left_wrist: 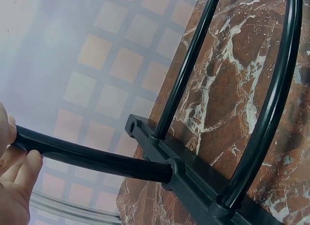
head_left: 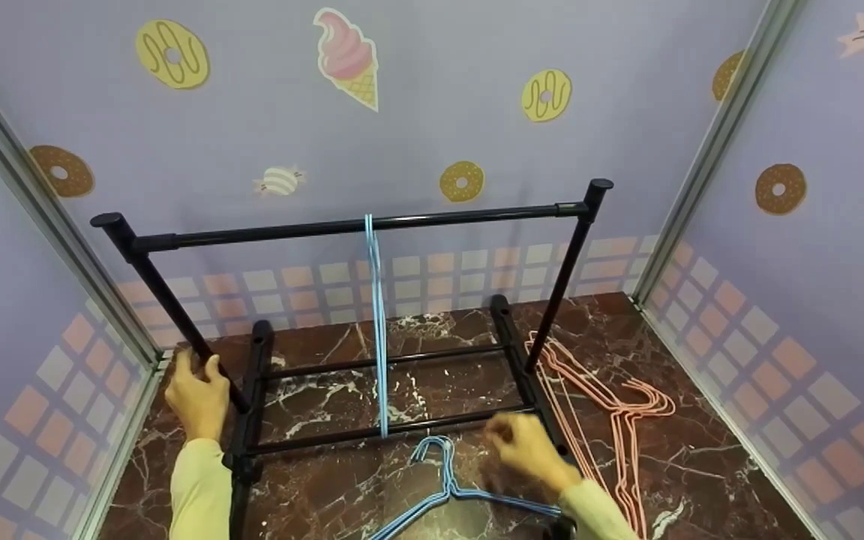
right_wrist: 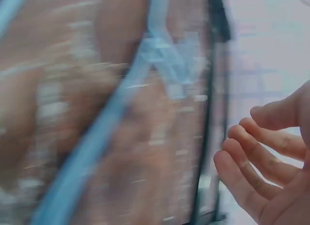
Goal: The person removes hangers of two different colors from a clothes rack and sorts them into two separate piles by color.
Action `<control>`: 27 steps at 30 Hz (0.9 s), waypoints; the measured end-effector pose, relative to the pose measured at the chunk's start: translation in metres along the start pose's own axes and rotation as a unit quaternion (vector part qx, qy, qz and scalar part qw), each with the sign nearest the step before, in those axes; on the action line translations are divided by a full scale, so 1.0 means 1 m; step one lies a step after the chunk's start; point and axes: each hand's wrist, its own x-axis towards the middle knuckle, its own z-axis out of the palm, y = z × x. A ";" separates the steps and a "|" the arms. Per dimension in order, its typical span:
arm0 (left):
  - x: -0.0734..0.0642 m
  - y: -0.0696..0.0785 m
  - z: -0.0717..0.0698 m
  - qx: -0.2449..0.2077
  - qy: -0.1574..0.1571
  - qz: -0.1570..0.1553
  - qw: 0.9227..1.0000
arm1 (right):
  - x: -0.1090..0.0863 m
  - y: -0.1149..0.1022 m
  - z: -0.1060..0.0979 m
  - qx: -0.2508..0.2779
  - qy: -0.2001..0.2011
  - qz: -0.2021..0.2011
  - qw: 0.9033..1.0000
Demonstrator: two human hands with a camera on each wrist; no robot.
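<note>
A black clothes rack stands on the marble-patterned surface. My left hand holds its left upright post, thumb and fingers around the tube in the left wrist view. Some blue hangers hang edge-on from the top bar. More blue hangers lie in front of the rack, hooks pointing toward it. Just right of those hooks is my right hand, in the air with fingers loosely bent and nothing in them. The right wrist view is blurred; the fingers there are apart from the blue hangers.
Several pink hangers lie to the right of the rack, partly under its right side. Purple panels with sweets printed on them rise at the back, left and right. The rack's lower bars cross low above the brown marble surface.
</note>
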 end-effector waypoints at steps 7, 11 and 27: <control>0.004 0.001 -0.003 0.000 -0.002 -0.002 1.000 | 0.066 -0.056 -0.034 0.087 0.059 0.022 0.994; 0.007 0.001 -0.003 -0.001 -0.001 -0.004 1.000 | 0.100 -0.107 -0.039 0.189 0.042 0.035 0.980; 0.000 0.002 0.001 -0.002 -0.003 -0.008 1.000 | 0.151 -0.171 -0.025 0.216 0.091 0.054 0.971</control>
